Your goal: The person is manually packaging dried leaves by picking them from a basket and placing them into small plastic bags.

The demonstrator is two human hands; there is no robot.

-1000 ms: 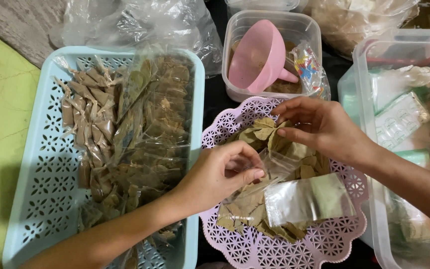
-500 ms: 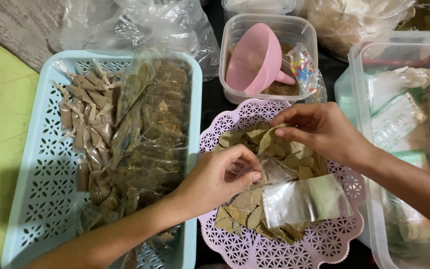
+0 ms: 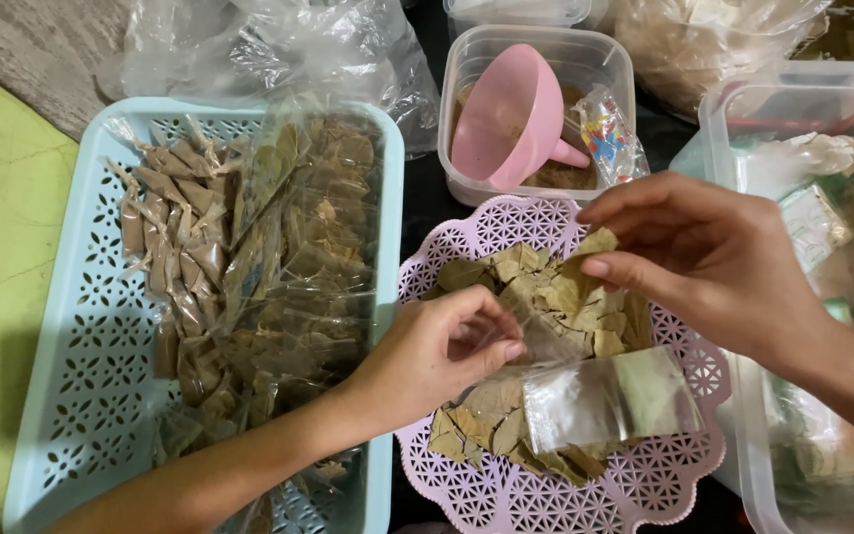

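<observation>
While both forearms reach in from the lower edge, the left hand (image 3: pixel 437 351) pinches the mouth of a small clear pouch (image 3: pixel 546 346), fingers curled nearly shut on the film. Right hand (image 3: pixel 704 257) hovers above, thumb and forefinger closed on dried leaves (image 3: pixel 565 292) heaped in the lilac perforated basket (image 3: pixel 664 475). A stack of empty clear pouches (image 3: pixel 610 400) lies on the heap. Filled packets (image 3: pixel 298 257) sit in the pale blue basket (image 3: pixel 61 396); a pink funnel (image 3: pixel 511 119) rests in a clear tub (image 3: pixel 605 59).

Both hands (image 3: pixel 437 351) (image 3: pixel 704 257) over dried leaves (image 3: pixel 546 297) in pink basket (image 3: pixel 644 485)
</observation>
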